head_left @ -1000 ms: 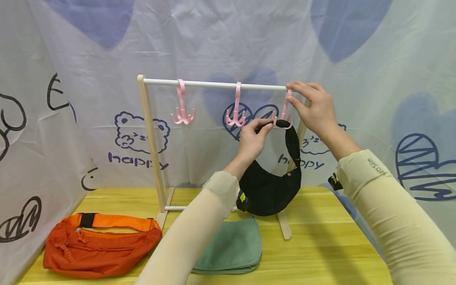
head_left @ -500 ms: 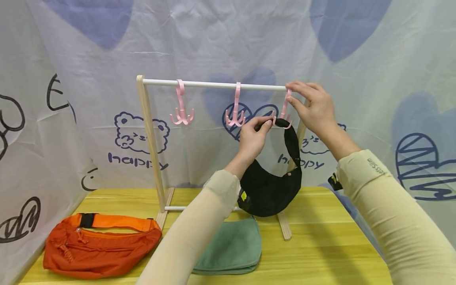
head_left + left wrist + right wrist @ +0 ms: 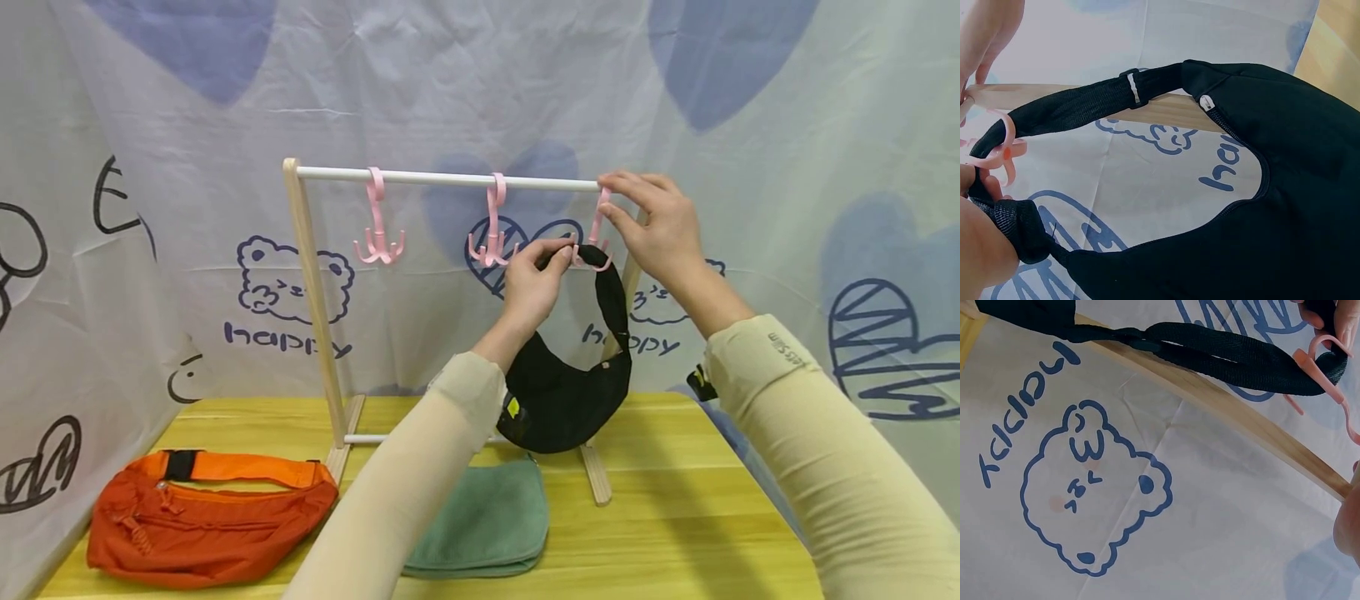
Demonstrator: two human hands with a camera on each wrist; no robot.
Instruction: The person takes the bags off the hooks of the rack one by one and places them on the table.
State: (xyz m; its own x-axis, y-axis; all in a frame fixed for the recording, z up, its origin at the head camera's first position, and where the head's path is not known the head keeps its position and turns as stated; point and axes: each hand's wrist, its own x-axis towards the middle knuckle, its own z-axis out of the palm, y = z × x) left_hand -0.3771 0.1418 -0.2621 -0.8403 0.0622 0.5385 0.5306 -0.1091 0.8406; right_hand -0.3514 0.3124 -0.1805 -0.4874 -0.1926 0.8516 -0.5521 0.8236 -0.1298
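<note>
A black shoulder bag [image 3: 573, 408] hangs by its strap [image 3: 613, 300] beneath the rightmost pink hook [image 3: 597, 225]. My left hand [image 3: 531, 287] pinches the strap just left of that hook's prongs. In the left wrist view the strap [image 3: 1079, 109] passes through the pink prongs [image 3: 1005, 153]; the left fingers are partly out of frame. Up at the rail's right end, my right hand [image 3: 663, 229] holds the top of the same hook between thumb and fingers. The right wrist view shows the strap [image 3: 1229, 359] looped at a prong [image 3: 1319, 372].
A wooden rack with a white rail [image 3: 442, 178] carries two more pink hooks, one at left [image 3: 378, 221] and one in the middle [image 3: 492, 225]. On the yellow wood-grain table [image 3: 675, 500] lie an orange waist bag [image 3: 210, 529] and a green pouch [image 3: 487, 521], partly behind my left sleeve.
The strap's top and my left fingertips have risen slightly among the hook's prongs. My right hand keeps its place on the hook, and the whole view has shifted a little.
</note>
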